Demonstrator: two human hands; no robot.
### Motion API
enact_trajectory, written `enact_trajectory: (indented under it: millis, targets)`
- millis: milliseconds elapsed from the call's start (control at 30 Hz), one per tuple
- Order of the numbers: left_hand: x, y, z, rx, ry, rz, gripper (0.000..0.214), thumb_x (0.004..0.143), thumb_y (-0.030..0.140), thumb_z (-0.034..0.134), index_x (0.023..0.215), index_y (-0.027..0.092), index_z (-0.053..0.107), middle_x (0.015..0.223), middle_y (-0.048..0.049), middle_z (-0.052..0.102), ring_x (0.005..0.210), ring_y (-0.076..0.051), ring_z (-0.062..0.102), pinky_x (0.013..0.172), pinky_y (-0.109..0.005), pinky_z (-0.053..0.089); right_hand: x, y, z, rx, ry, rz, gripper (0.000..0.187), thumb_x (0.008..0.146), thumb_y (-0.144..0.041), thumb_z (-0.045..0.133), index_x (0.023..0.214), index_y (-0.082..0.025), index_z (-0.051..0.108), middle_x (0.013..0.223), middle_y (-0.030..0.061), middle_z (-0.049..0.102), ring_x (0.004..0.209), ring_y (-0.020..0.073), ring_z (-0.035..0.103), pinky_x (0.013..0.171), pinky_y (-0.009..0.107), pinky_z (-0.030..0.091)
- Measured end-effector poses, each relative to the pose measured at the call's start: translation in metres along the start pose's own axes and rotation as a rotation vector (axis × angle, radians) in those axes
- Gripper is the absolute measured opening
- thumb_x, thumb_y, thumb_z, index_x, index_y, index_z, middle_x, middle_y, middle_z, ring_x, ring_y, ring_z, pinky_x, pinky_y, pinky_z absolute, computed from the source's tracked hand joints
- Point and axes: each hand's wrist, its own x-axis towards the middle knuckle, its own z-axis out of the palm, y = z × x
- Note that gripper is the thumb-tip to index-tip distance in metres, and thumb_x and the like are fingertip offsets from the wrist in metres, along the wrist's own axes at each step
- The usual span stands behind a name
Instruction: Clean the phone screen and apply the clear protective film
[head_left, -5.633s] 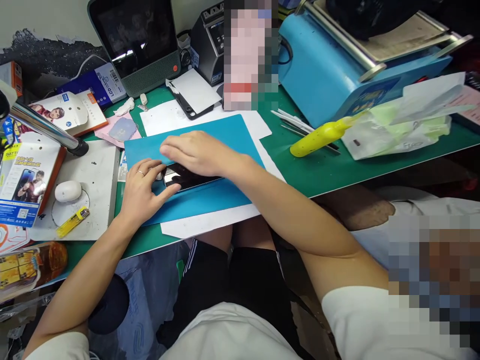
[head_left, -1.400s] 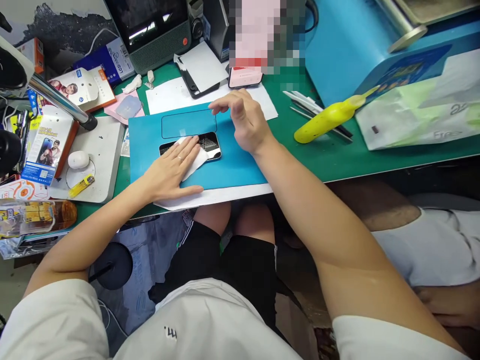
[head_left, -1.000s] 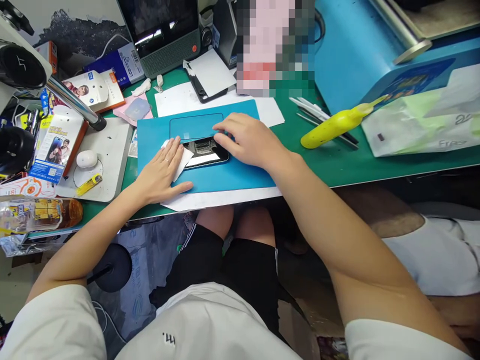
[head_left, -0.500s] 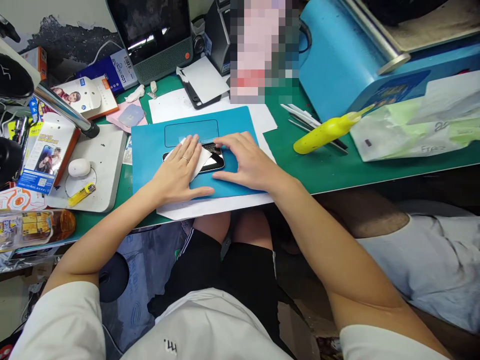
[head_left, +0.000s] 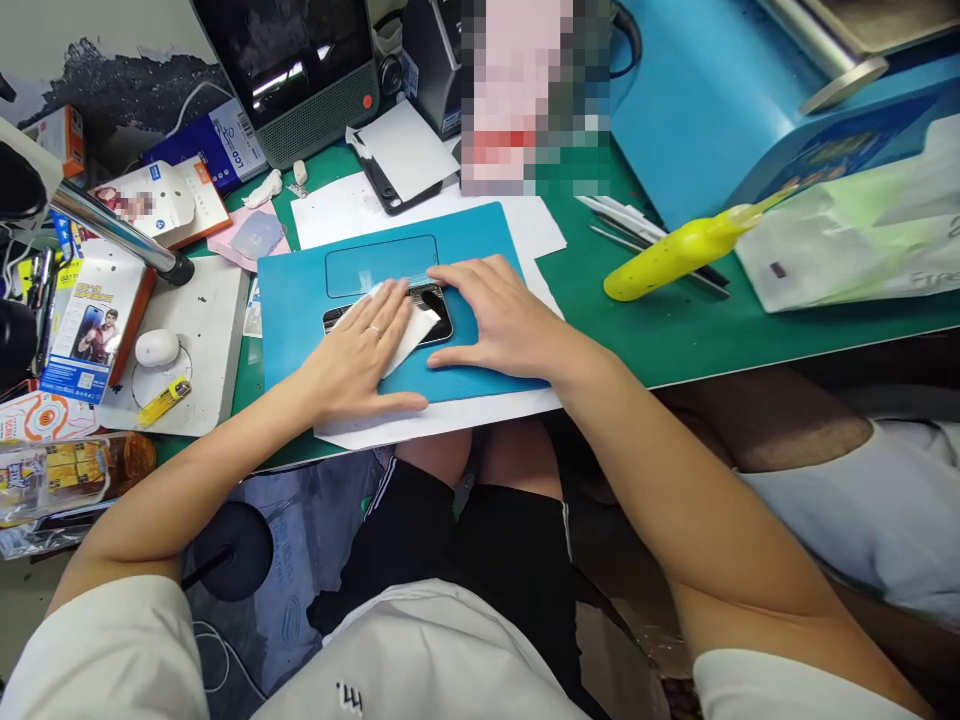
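A smartphone (head_left: 445, 327) with a dark, shiny face lies on a blue mat (head_left: 495, 235). My left hand (head_left: 367, 345) is laid flat over a white wipe (head_left: 411, 342) on the phone, fingers stretched out and thumb apart; it hides much of the phone's left part. My right hand (head_left: 495, 310) curves around the phone's right end with thumb and fingers apart. Its fingertips are by the far edge and its thumb is near the close edge; whether they touch the phone I cannot tell. Behind the phone, a thin black-edged rectangular outline (head_left: 381, 240) lies on the mat.
A yellow squeeze bottle (head_left: 660, 265) lies on tweezers-like tools at the right, beside a blue machine (head_left: 712, 110). Left are a grey plate (head_left: 202, 340) with a yellow lighter (head_left: 163, 402), and boxes. Behind stands a dark-screened device (head_left: 292, 70). Another person's leg shows at right.
My left hand and the wipe have shifted slightly to the right along the phone. My right hand stays around the phone's right end. The whole view has turned a little.
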Motion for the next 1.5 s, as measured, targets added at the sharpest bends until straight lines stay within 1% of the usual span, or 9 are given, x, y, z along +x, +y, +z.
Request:
enact_trajectory:
  millis: [200,400,500,667,767,1000,1267,1400,1500]
  targets:
    - [-0.071,-0.016,-0.008,0.027,0.007,-0.128,0.134,0.099,0.098,0.046,0.186,0.014,-0.011,0.192,-0.0314,0.005,0.181,-0.050,0.006,0.144,-0.070,0.020,0.002,-0.001,-0.001,0.007,0.004,0.001,0.082,0.092,-0.067,0.085,0.155,-0.024,0.057,0.155,0.0174,0.065,0.139,0.0464,0.059,0.120,0.070,0.048]
    - [-0.089,-0.002,-0.006,0.002,-0.019,-0.292,0.108,0.113,0.082,0.035,0.187,0.015,-0.007,0.193,-0.0286,0.007,0.182,-0.046,0.007,0.145,-0.069,0.021,0.000,-0.003,-0.002,-0.003,-0.031,0.006,0.075,0.093,-0.064,0.083,0.152,-0.025,0.058,0.140,0.0154,0.067,0.131,0.0448,0.060,0.115,0.068,0.051]
    - [-0.076,0.000,-0.002,-0.022,-0.003,-0.400,0.102,0.116,0.079,0.027,0.187,0.012,-0.001,0.193,-0.0292,0.005,0.182,-0.045,0.005,0.145,-0.070,0.017,-0.001,-0.005,-0.003,-0.008,-0.051,0.022,0.077,0.094,-0.064,0.081,0.156,-0.025,0.057,0.129,0.0146,0.069,0.127,0.0443,0.061,0.112,0.066,0.054]
    - [-0.044,-0.017,-0.001,-0.070,0.024,-0.519,0.113,0.111,0.088,0.024,0.184,0.004,0.013,0.192,-0.0331,0.004,0.182,-0.047,0.002,0.145,-0.071,0.011,-0.002,-0.007,-0.004,-0.023,-0.037,0.028,0.088,0.096,-0.066,0.080,0.167,-0.026,0.050,0.137,0.0161,0.067,0.132,0.0454,0.061,0.115,0.069,0.054]
    - [-0.039,-0.021,-0.003,-0.084,0.023,-0.538,0.114,0.109,0.090,0.022,0.184,0.004,0.014,0.192,-0.0327,0.003,0.182,-0.047,0.001,0.145,-0.071,0.012,-0.002,-0.007,-0.004,-0.023,-0.036,0.030,0.089,0.096,-0.069,0.079,0.169,-0.026,0.049,0.140,0.0172,0.067,0.134,0.0462,0.061,0.116,0.070,0.053]
    - [-0.046,-0.003,-0.006,-0.030,0.012,-0.414,0.113,0.108,0.092,0.026,0.187,0.012,0.010,0.194,-0.0257,0.007,0.181,-0.049,-0.003,0.144,-0.073,0.010,-0.002,-0.007,-0.003,-0.022,-0.028,0.039,0.090,0.094,-0.067,0.081,0.169,-0.025,0.051,0.143,0.0189,0.066,0.137,0.0467,0.059,0.119,0.068,0.051]
    - [0.024,-0.001,0.008,-0.056,0.059,-0.248,0.129,0.101,0.101,0.025,0.184,0.004,0.016,0.192,-0.0324,0.013,0.181,-0.049,0.007,0.145,-0.071,0.012,-0.002,-0.002,0.003,-0.007,0.016,0.016,0.095,0.095,-0.085,0.068,0.170,-0.028,0.050,0.143,0.0186,0.068,0.132,0.0471,0.060,0.118,0.073,0.049]
    - [0.056,0.011,0.018,-0.088,0.078,-0.174,0.126,0.102,0.098,0.015,0.181,0.001,0.026,0.191,-0.0329,0.016,0.182,-0.047,0.007,0.145,-0.069,0.014,-0.003,0.002,0.005,-0.016,0.018,-0.001,0.096,0.100,-0.088,0.054,0.174,-0.027,0.045,0.139,0.0188,0.068,0.125,0.0449,0.062,0.117,0.071,0.048]
    - [0.070,0.024,0.021,-0.096,0.064,-0.175,0.124,0.105,0.096,0.014,0.179,-0.003,0.029,0.191,-0.0320,0.019,0.183,-0.044,0.004,0.146,-0.066,0.013,-0.005,0.001,0.005,-0.060,0.019,0.036,0.096,0.102,-0.085,0.055,0.177,-0.027,0.040,0.130,0.0172,0.067,0.120,0.0441,0.062,0.114,0.070,0.050]
